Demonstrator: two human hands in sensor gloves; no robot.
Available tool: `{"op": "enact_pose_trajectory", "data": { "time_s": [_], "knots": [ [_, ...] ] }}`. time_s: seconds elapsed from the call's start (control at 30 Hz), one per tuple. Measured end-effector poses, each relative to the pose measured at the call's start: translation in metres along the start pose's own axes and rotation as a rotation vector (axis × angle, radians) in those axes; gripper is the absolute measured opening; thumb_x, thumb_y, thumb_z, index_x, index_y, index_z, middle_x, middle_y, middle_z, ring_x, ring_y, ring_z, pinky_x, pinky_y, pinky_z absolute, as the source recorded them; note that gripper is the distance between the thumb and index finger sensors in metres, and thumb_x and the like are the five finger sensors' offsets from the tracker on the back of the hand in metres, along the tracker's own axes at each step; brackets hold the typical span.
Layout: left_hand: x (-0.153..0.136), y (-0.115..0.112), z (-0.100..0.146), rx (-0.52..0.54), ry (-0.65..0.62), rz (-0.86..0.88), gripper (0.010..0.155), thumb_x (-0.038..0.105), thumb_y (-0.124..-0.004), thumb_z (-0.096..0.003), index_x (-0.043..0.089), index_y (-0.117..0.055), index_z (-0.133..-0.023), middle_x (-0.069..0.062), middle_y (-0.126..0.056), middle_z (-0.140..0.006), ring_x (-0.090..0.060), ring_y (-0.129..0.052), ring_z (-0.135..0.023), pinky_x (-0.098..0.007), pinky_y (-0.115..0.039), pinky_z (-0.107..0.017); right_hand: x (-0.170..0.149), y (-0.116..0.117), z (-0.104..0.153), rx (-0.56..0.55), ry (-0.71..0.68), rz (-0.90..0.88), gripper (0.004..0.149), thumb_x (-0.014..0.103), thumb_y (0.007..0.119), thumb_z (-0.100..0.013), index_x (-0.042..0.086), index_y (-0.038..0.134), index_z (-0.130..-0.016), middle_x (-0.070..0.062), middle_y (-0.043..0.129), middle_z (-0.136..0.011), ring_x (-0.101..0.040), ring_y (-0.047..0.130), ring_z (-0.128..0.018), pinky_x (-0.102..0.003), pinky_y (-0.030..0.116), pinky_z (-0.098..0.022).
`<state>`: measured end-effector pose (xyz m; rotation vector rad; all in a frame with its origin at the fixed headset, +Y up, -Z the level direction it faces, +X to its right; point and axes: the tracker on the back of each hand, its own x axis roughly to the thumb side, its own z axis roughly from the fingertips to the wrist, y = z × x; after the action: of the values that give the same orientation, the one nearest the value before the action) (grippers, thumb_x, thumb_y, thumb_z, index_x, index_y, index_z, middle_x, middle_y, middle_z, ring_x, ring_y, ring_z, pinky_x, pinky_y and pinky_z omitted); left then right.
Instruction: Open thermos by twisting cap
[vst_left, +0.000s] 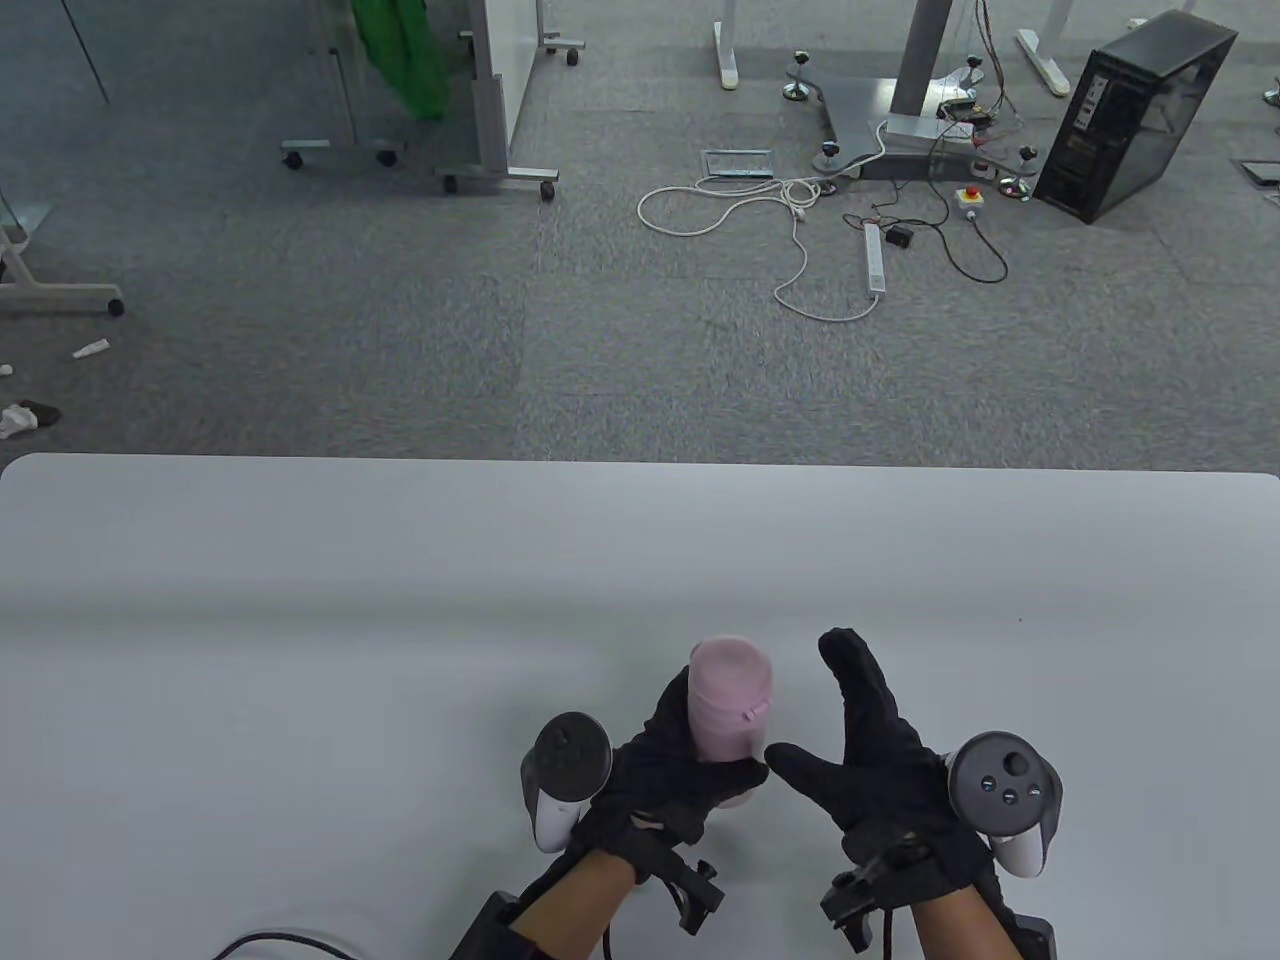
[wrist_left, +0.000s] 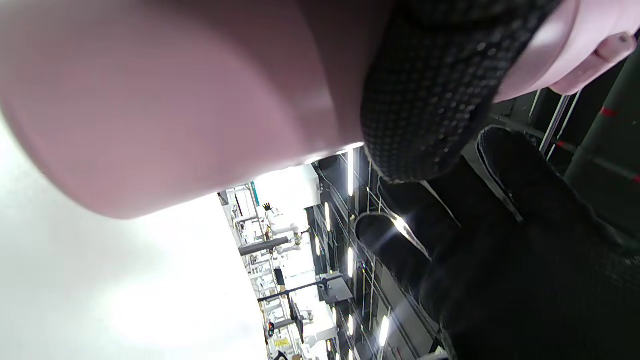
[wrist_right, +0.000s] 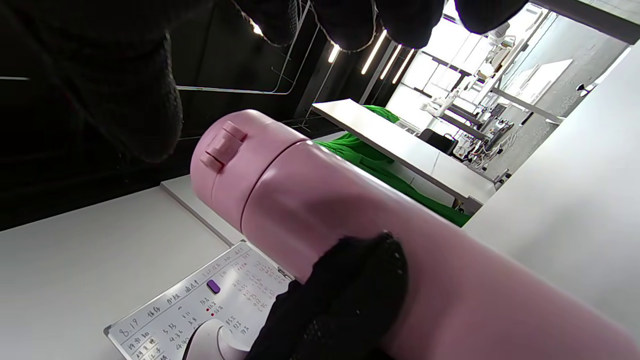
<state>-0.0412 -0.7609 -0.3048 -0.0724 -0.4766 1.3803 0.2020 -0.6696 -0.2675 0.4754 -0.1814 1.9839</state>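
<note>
A pink thermos (vst_left: 728, 715) stands upright on the white table (vst_left: 300, 600), its pink cap (vst_left: 731, 672) on top with a small latch on its right side. My left hand (vst_left: 680, 765) grips the thermos body below the cap. In the right wrist view the thermos (wrist_right: 400, 240) fills the middle, the cap (wrist_right: 235, 160) at its upper left, a left finger (wrist_right: 345, 295) across the body. My right hand (vst_left: 850, 740) is open just right of the thermos, thumb tip close to the body, touching nothing. The left wrist view shows the thermos (wrist_left: 175, 100) close up.
The table's far edge (vst_left: 640, 465) runs across the middle of the table view; grey carpet with cables, desk legs and a black computer case (vst_left: 1135, 115) lies beyond. A trailing cable (vst_left: 280, 942) lies at the near edge.
</note>
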Motion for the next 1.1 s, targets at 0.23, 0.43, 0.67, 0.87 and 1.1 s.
{"op": "enact_pose_trajectory", "data": {
  "time_s": [0.23, 0.43, 0.67, 0.87, 1.1],
  "knots": [
    [0.010, -0.010, 0.000, -0.058, -0.035, -0.071, 0.096, 0.043, -0.099, -0.0309, 0.021, -0.043, -0.106, -0.014, -0.051, -0.111, -0.047, -0.059, -0.100, -0.064, -0.058, -0.066, 0.003, 0.003, 0.000, 0.000, -0.013, 0.008, 0.104, 0.052, 0.096, -0.049, 0.013, 0.029, -0.118, -0.031, 0.032, -0.119, -0.062, 0.037, -0.102, -0.076, 0.037, -0.070],
    [0.014, -0.020, 0.001, -0.083, -0.056, -0.075, 0.096, 0.044, -0.099, -0.0306, 0.021, -0.044, -0.106, -0.015, -0.052, -0.111, -0.047, -0.060, -0.099, -0.064, -0.059, -0.066, 0.005, 0.007, 0.001, -0.003, -0.004, 0.021, 0.105, 0.050, 0.097, -0.049, 0.010, 0.027, -0.117, -0.033, 0.034, -0.117, -0.061, 0.048, -0.099, -0.075, 0.042, -0.070],
    [0.015, -0.022, 0.000, -0.100, -0.064, -0.064, 0.096, 0.046, -0.098, -0.0302, 0.021, -0.045, -0.106, -0.015, -0.053, -0.110, -0.047, -0.061, -0.098, -0.064, -0.059, -0.066, 0.008, 0.011, 0.002, -0.005, -0.003, 0.032, 0.101, 0.046, 0.097, -0.050, 0.008, 0.031, -0.116, -0.031, 0.050, -0.113, -0.059, 0.058, -0.095, -0.073, 0.048, -0.068],
    [0.011, -0.023, -0.001, -0.169, -0.067, -0.001, 0.098, 0.048, -0.099, -0.0286, 0.021, -0.046, -0.106, -0.016, -0.055, -0.110, -0.047, -0.064, -0.097, -0.066, -0.059, -0.066, 0.007, 0.011, 0.002, -0.042, -0.007, -0.007, 0.096, 0.044, 0.098, -0.048, 0.006, 0.041, -0.115, -0.029, 0.062, -0.107, -0.057, 0.068, -0.090, -0.071, 0.053, -0.067],
    [0.009, -0.025, -0.007, -0.323, -0.074, 0.170, 0.106, 0.051, -0.101, -0.0212, 0.026, -0.044, -0.108, -0.016, -0.053, -0.111, -0.045, -0.059, -0.101, -0.069, -0.053, -0.068, 0.013, 0.007, 0.005, -0.065, -0.050, -0.017, 0.093, 0.049, 0.099, -0.046, 0.005, 0.050, -0.112, -0.030, 0.068, -0.103, -0.055, 0.073, -0.085, -0.072, 0.054, -0.067]
  ]
}}
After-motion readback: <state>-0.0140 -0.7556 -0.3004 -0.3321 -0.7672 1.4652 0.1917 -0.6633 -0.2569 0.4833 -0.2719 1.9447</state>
